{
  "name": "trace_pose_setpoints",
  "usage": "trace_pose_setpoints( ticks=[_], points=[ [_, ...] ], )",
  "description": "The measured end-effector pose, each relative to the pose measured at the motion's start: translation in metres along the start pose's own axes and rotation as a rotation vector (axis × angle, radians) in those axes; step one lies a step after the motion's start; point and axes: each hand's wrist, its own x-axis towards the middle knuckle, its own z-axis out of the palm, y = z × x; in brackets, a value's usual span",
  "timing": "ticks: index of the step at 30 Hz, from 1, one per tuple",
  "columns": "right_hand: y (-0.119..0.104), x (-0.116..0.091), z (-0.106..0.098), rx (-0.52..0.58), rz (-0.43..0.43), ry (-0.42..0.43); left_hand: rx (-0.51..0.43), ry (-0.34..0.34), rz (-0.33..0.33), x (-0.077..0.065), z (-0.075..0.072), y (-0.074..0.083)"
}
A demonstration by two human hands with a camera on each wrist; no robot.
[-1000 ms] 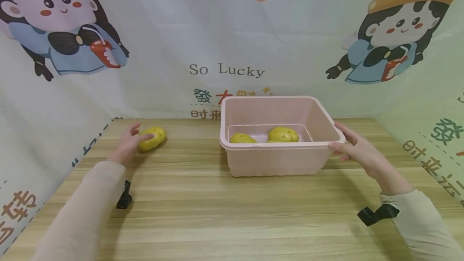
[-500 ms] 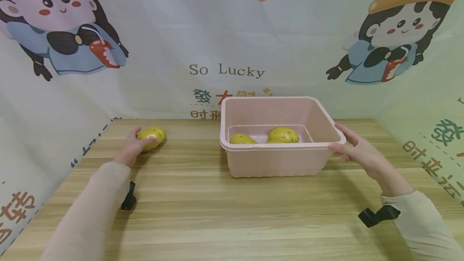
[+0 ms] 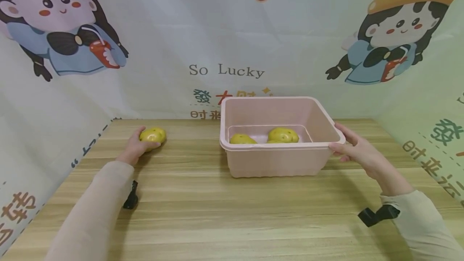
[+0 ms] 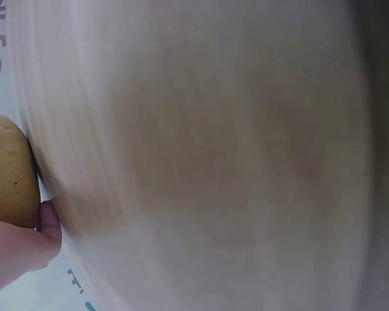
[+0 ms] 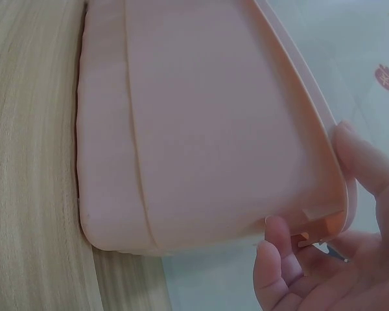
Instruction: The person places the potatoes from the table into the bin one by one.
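At the left of the table in the head view lies a yellow potato [image 3: 154,134]. My left hand [image 3: 134,148] holds it from the left, thumb along its near side and fingers at the far side. The left wrist view catches the potato [image 4: 11,175] at its left edge, with a fingertip beneath it close to the tabletop. My right hand [image 3: 362,157] grips the right front rim of a pink plastic bin [image 3: 279,161], thumb over the rim and other fingers below it. Inside the bin show a potato [image 3: 243,138] at left and another potato [image 3: 283,135] near the middle, partly hidden by the front wall.
The bin stands on a wood-grain table [image 3: 224,216], right of centre. A printed cloth [image 3: 163,31] with cartoon figures and lettering hangs behind and along both sides. A black wrist mount [image 3: 131,196] sits under the left sleeve, another black mount [image 3: 377,214] at the right cuff.
My left hand has moved slightly right and its thumb has come down to the potato's near side, closing round it. The right hand and the bin stay put.
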Motion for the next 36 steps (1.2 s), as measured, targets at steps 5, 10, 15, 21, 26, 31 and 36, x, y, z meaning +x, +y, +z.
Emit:
trace_pose_setpoints(
  ticks=[5,10,15,21,26,31,36],
  points=[
    [-0.001,0.000,-0.001,0.002,0.003,0.000,0.008,-0.008,0.021,0.002,0.000,0.000],
    [-0.001,0.001,-0.001,0.010,-0.010,-0.001,0.014,0.011,0.008,0.001,0.000,-0.001],
    [-0.002,0.001,0.000,0.013,-0.011,0.001,0.023,0.011,-0.002,-0.002,-0.001,-0.002],
    [-0.003,0.001,0.000,0.016,-0.005,-0.001,0.002,0.030,0.004,-0.005,-0.002,0.001],
    [-0.002,0.001,0.000,0.018,-0.001,-0.003,-0.001,0.001,0.009,-0.007,-0.002,0.008],
    [-0.001,0.000,0.000,0.013,-0.003,-0.005,-0.020,-0.023,0.015,-0.004,-0.004,0.015],
    [-0.001,0.000,0.000,0.010,-0.007,-0.004,-0.010,-0.040,0.012,-0.004,-0.005,0.022]
  ],
)
